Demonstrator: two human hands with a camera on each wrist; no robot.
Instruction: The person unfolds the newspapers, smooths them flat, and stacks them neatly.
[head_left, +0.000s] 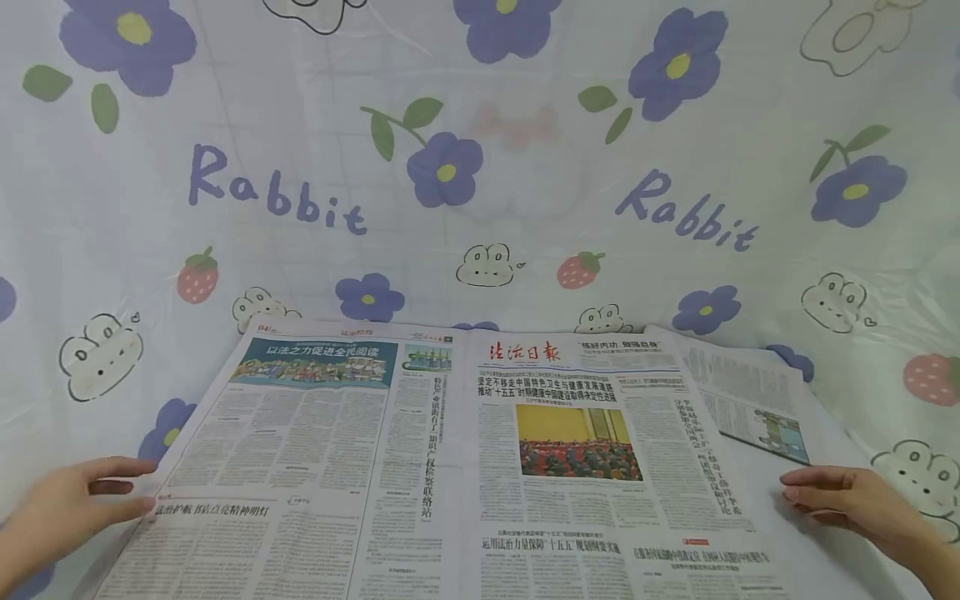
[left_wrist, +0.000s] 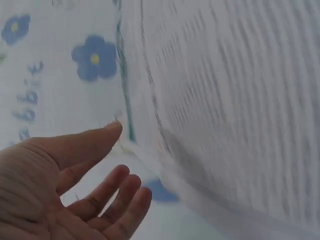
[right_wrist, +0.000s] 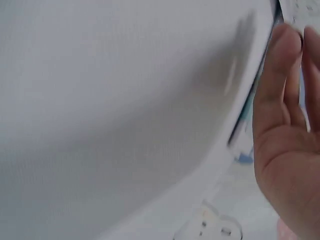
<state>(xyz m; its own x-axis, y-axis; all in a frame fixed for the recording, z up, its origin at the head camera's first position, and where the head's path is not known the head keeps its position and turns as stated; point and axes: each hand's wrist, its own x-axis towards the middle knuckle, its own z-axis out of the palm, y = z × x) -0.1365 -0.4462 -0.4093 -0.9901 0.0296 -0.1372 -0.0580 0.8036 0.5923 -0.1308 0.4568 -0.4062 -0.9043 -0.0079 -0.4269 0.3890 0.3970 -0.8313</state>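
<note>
A spread newspaper, with colour pictures and columns of print, lies in front of me in the head view. My left hand is at its left edge, thumb tip right at the border and fingers extended. In the left wrist view, that thumb reaches the edge of the bulging printed sheet, while the other fingers curl loosely below. On the far side, my right hand hovers over a blank white sheet with fingers bent. From the right wrist, its fingertips appear close together beside the blank sheet's curved edge.
Another printed page with a picture shows behind the newspaper at the right. A white cloth with purple flowers, rabbits, strawberries and "Rabbit" lettering rises behind and extends to both sides.
</note>
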